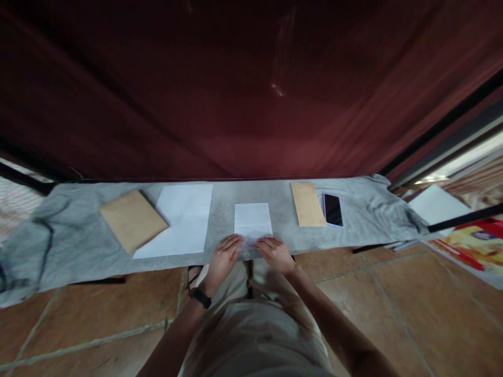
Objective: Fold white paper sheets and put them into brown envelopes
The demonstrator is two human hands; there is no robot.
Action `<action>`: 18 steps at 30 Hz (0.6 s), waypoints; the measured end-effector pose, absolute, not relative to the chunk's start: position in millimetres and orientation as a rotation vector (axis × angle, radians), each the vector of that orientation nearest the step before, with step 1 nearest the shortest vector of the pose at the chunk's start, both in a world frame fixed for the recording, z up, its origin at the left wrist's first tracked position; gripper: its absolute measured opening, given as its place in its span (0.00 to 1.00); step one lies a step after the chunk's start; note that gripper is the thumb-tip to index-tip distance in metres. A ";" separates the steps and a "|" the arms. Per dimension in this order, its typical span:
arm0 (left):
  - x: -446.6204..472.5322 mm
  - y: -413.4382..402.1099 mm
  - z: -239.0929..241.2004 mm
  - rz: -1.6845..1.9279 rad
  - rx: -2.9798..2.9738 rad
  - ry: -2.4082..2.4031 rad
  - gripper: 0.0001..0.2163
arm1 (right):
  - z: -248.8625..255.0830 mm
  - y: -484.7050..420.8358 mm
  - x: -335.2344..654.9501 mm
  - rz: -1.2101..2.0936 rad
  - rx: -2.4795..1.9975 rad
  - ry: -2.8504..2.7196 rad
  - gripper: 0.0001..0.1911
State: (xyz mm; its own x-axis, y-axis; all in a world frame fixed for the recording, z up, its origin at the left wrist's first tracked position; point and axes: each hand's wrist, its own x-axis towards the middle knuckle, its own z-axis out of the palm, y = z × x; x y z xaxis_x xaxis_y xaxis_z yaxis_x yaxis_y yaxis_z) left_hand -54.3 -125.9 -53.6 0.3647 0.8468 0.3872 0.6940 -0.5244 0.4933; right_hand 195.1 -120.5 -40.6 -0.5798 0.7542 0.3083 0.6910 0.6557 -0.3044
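Observation:
A white sheet of paper (252, 217), seemingly folded, lies flat at the middle of the cloth-covered table. My left hand (226, 255), with a dark band on its wrist, has its fingers together on the sheet's near left corner. On the near right corner, my right hand (274, 253) grips the paper in the same way. Between the two hands the near edge looks blurred and slightly lifted, and my thumbs are hidden. The fingertips of both hands point towards each other, a short gap apart.
Left of the paper, a stack of brown envelopes (133, 220) partly covers larger white sheets (188, 217). To the right lie a single brown envelope (308, 205) and a phone (333, 210). The grey cloth (365, 209) covers the narrow table; a dark red panel (236, 104) rises behind.

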 end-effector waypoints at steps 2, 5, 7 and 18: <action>-57.1 -127.4 -51.3 0.862 2.400 1.340 0.14 | -46.1 -123.8 200.3 0.262 -1.134 -2.424 0.11; -60.0 -130.5 -47.6 0.868 2.379 1.339 0.13 | -52.6 -126.8 210.4 0.329 -1.139 -2.335 0.13; -62.2 -131.0 -46.6 0.879 2.358 1.320 0.13 | -55.5 -127.4 218.2 0.362 -1.136 -2.260 0.15; -68.5 -107.9 -43.7 0.960 2.050 1.437 0.09 | -50.9 -103.5 227.2 0.546 -1.322 -2.025 0.09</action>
